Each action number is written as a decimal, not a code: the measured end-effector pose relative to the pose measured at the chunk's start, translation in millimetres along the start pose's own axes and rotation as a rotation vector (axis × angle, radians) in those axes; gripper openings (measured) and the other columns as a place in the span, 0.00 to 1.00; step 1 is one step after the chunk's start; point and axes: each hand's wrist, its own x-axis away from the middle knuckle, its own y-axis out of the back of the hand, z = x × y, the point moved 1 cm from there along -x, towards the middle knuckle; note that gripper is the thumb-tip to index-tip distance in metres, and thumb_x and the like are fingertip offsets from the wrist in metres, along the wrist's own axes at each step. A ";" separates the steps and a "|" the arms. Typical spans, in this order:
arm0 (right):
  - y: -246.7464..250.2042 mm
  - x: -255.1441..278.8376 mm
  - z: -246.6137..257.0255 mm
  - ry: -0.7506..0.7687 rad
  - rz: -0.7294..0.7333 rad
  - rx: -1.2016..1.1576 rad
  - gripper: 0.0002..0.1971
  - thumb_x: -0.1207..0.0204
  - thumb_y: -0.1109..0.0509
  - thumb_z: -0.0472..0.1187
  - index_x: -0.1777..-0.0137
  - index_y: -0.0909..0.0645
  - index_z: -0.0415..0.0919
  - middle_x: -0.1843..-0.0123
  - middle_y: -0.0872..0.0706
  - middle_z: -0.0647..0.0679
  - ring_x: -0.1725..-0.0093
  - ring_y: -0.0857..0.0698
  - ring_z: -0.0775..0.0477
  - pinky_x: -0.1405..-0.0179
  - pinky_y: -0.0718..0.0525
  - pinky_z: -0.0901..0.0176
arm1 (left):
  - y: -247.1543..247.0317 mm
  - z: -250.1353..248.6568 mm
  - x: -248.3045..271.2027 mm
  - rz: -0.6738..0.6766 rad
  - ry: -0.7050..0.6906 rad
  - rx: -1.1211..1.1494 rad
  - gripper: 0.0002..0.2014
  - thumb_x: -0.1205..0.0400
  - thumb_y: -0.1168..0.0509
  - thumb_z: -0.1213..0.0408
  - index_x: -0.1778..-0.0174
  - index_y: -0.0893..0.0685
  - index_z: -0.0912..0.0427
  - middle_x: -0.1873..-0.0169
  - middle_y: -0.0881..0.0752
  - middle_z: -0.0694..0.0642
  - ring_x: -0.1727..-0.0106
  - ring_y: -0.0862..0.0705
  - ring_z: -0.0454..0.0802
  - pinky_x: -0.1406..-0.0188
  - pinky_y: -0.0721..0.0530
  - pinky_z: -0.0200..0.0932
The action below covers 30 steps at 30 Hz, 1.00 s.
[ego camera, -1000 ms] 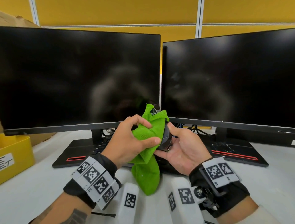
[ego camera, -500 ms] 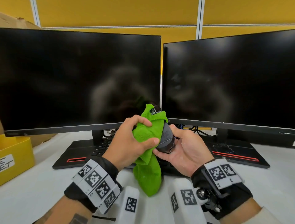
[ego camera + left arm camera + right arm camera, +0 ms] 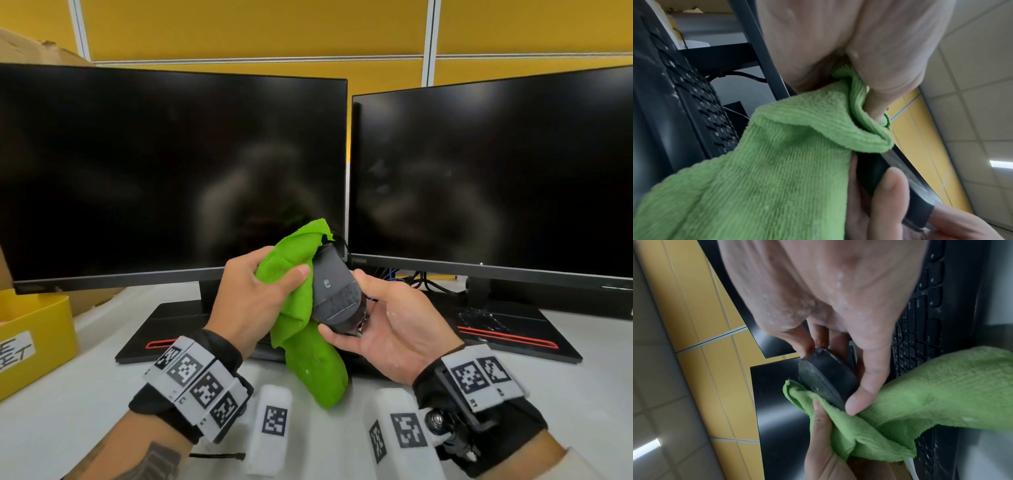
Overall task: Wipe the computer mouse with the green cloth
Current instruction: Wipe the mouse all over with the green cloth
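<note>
A dark grey computer mouse (image 3: 334, 291) is held up in the air in front of the two monitors, tilted so its underside faces me. My right hand (image 3: 383, 318) grips it, thumb on one side and fingers behind. My left hand (image 3: 250, 298) grips the bunched green cloth (image 3: 298, 298) and presses it against the mouse's left side. The cloth's tail hangs down toward the desk. In the right wrist view the mouse (image 3: 826, 379) sits between thumb and fingers, with the cloth (image 3: 920, 405) against its lower edge. The left wrist view shows mostly cloth (image 3: 777, 162).
Two black monitors, left (image 3: 171, 171) and right (image 3: 489, 178), stand close behind the hands. A black keyboard (image 3: 920, 329) lies under them between the monitor bases. A yellow bin (image 3: 30, 339) sits at the left edge. White desk surface (image 3: 68, 411) spreads below.
The mouse has turned in my right hand, so more of its flat underside faces me. The left hand with the cloth has slid along its left side.
</note>
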 end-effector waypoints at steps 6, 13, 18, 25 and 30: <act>2.5 -1.9 1.6 0.003 0.008 0.004 0.17 0.11 0.36 0.44 0.30 0.15 0.37 0.39 0.07 0.35 0.45 0.08 0.31 0.60 0.07 0.42 | -0.2 4.1 0.3 0.067 0.041 0.095 0.11 0.15 0.27 0.71 0.37 0.09 0.61 0.46 0.05 0.65 0.43 0.06 0.66 0.41 0.07 0.61; 9.9 -1.4 4.7 0.019 0.043 0.129 0.13 0.14 0.34 0.41 0.38 0.11 0.40 0.44 0.07 0.37 0.52 0.08 0.36 0.52 0.09 0.41 | -2.4 3.6 2.2 0.038 0.048 0.114 0.10 0.21 0.22 0.72 0.43 0.08 0.65 0.52 0.04 0.64 0.53 0.05 0.56 0.53 0.06 0.51; 8.4 -2.6 3.2 0.024 0.059 0.189 0.17 0.14 0.34 0.40 0.30 0.13 0.36 0.42 0.10 0.36 0.46 0.11 0.33 0.50 0.09 0.38 | -3.0 5.0 0.8 -0.034 0.066 0.172 0.08 0.17 0.24 0.68 0.45 0.06 0.66 0.52 0.04 0.66 0.52 0.05 0.60 0.50 0.05 0.55; 3.6 -0.9 -1.4 0.101 0.056 0.327 0.13 0.14 0.31 0.40 0.37 0.09 0.40 0.35 0.10 0.28 0.47 0.09 0.33 0.49 0.08 0.36 | -9.8 7.6 2.8 -0.023 0.043 0.108 0.30 0.32 0.18 0.49 0.44 0.14 0.69 0.51 0.07 0.69 0.54 0.07 0.54 0.51 0.05 0.52; 5.2 0.5 -0.8 0.119 0.063 0.367 0.12 0.14 0.30 0.40 0.38 0.07 0.40 0.35 0.10 0.28 0.44 0.09 0.30 0.48 0.08 0.34 | -9.1 9.1 2.5 -0.042 0.070 0.169 0.22 0.28 0.19 0.53 0.44 0.09 0.65 0.50 0.04 0.65 0.47 0.04 0.60 0.49 0.06 0.52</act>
